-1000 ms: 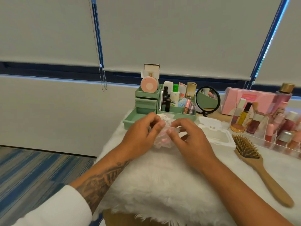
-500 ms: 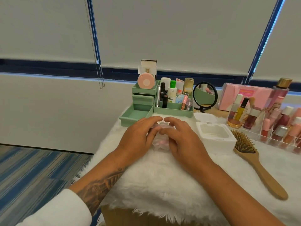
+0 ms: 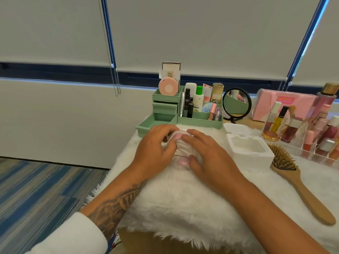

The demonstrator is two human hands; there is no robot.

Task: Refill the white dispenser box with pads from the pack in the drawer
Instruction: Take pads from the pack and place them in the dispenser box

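Two hands work at the centre of the frame, and between them lies one pack of pads (image 3: 181,150), a crinkled clear wrapper with pink showing through. It rests on the white fur cover (image 3: 183,208), just in front of the open drawer (image 3: 152,125). The left hand (image 3: 156,147) curls its fingers over the pack's left side. The right hand (image 3: 211,154) lays its fingers over the top, with its thumb pressed at the near end, so both hands grip the pack.

One white dispenser box (image 3: 236,154) stands right of centre, near the right hand but apart from it, with its lid flipped back and its cavity showing. One wooden hairbrush (image 3: 300,182) lies just beside the box on its right, its handle pointing to the lower right.

One green organiser (image 3: 198,120) sits behind the hands, and its bottom drawer is the only one pulled out. One round mirror (image 3: 236,101) stands to its right. Further right are one pink box (image 3: 286,103) and one clear tray of many bottles (image 3: 311,136).

The cover's left edge drops off to the striped carpet (image 3: 36,189) at lower left. Bare fur spreads between the forearms at lower centre, and a narrow strip separates the right hand from the box.
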